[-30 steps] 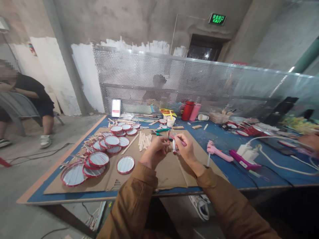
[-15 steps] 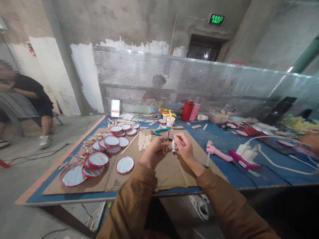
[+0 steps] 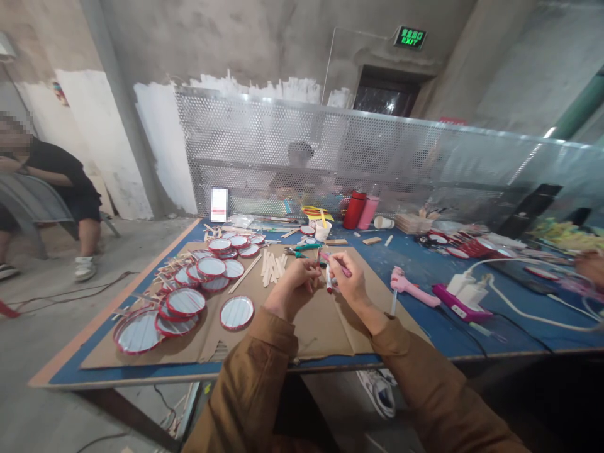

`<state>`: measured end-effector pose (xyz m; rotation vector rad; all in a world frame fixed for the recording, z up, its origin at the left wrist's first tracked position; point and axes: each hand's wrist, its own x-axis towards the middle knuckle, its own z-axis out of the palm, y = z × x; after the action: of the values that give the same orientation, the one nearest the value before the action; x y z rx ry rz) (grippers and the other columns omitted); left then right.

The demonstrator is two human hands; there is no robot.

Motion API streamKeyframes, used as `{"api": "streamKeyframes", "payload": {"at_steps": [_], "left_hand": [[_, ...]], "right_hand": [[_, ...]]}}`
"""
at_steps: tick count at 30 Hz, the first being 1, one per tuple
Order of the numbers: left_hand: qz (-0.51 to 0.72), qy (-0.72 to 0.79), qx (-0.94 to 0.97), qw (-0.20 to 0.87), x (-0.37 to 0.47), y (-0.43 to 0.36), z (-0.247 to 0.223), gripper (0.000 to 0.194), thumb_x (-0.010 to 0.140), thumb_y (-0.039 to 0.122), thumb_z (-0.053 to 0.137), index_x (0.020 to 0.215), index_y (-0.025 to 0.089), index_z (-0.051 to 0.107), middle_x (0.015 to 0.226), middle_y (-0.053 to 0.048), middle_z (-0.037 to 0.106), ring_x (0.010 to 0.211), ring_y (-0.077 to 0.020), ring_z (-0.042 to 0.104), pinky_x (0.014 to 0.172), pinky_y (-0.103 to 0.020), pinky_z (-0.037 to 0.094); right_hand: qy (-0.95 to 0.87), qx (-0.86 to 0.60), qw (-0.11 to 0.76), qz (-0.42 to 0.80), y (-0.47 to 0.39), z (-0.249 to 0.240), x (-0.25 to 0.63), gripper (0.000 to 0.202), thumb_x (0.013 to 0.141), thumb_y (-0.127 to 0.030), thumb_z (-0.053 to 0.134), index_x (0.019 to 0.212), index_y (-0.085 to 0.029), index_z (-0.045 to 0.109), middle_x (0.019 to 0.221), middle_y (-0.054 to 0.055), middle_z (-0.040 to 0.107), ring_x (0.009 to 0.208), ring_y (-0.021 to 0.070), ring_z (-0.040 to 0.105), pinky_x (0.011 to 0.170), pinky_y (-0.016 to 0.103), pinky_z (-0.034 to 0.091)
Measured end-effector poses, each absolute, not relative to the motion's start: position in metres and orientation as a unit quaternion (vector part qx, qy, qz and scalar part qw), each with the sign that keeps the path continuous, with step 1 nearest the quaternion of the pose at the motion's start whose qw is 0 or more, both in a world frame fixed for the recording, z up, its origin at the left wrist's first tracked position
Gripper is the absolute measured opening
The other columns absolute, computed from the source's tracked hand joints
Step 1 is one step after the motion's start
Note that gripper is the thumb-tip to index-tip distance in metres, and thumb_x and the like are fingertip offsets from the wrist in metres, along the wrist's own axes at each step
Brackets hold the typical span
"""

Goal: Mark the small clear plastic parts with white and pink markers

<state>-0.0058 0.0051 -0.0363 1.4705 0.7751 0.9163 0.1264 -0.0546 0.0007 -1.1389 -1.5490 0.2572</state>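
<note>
My right hand (image 3: 348, 277) is closed round a pink marker pen (image 3: 346, 272), its tip pointing left. Fingers pinched, my left hand (image 3: 302, 280) holds a short thin stick (image 3: 318, 257) upright against the pen's tip; most of the stick is hidden. Below the right fingers is a white marker with a red end (image 3: 329, 283); whether the hand touches it I cannot tell. Just beyond both hands lie pliers with green handles (image 3: 302, 249). Flat wooden craft sticks (image 3: 272, 267) are spread left of my left hand, and a round mirror with a red rim (image 3: 236, 313) lies nearer me.
Several red-rimmed mirrors (image 3: 185, 302) are piled at the left of the cardboard sheet (image 3: 311, 340). To the right are a pink glue gun (image 3: 410, 288) and a purple power strip (image 3: 460, 303) with cables. Bottles (image 3: 355, 210) and a paper cup (image 3: 323, 230) stand behind. A person (image 3: 56, 170) sits at far left.
Almost nothing differs. Both hands stay in the same place with the pen and the stick, apart from very slight finger motion.
</note>
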Motion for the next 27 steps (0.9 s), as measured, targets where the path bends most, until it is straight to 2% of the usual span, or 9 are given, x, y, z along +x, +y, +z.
{"api": "streamKeyframes", "payload": {"at_steps": [5, 15, 27], "left_hand": [[0.439, 0.303, 0.609, 0.587, -0.001, 0.003, -0.044, 0.005, 0.074, 0.013, 0.059, 0.078, 0.011, 0.06, 0.049, 0.003, 0.052, 0.034, -0.0047, 0.045, 0.038, -0.017, 0.03], [0.384, 0.304, 0.653, 0.578, -0.006, 0.018, -0.049, 0.006, 0.075, 0.017, 0.058, 0.076, 0.011, 0.06, 0.049, 0.0, 0.055, 0.035, -0.0091, 0.05, 0.036, -0.019, 0.03], [0.396, 0.298, 0.643, 0.583, -0.005, 0.016, -0.05, 0.007, 0.075, 0.016, 0.059, 0.078, 0.01, 0.062, 0.051, 0.0, 0.056, 0.035, -0.0075, 0.049, 0.037, -0.019, 0.03]], "right_hand": [[-0.657, -0.487, 0.563, 0.116, -0.055, 0.0, 0.126, 0.025, 0.085, -0.042, 0.05, 0.082, -0.019, 0.058, 0.053, -0.004, 0.053, 0.044, 0.0092, 0.047, 0.046, 0.02, 0.039], [-0.64, -0.482, 0.589, 0.111, -0.055, 0.002, 0.127, 0.024, 0.085, -0.042, 0.05, 0.082, -0.019, 0.058, 0.057, -0.003, 0.056, 0.048, 0.0105, 0.052, 0.048, 0.021, 0.042], [-0.654, -0.484, 0.57, 0.111, -0.059, 0.004, 0.125, 0.024, 0.085, -0.041, 0.051, 0.08, -0.019, 0.057, 0.052, -0.004, 0.052, 0.045, 0.0097, 0.048, 0.047, 0.021, 0.041]]}}
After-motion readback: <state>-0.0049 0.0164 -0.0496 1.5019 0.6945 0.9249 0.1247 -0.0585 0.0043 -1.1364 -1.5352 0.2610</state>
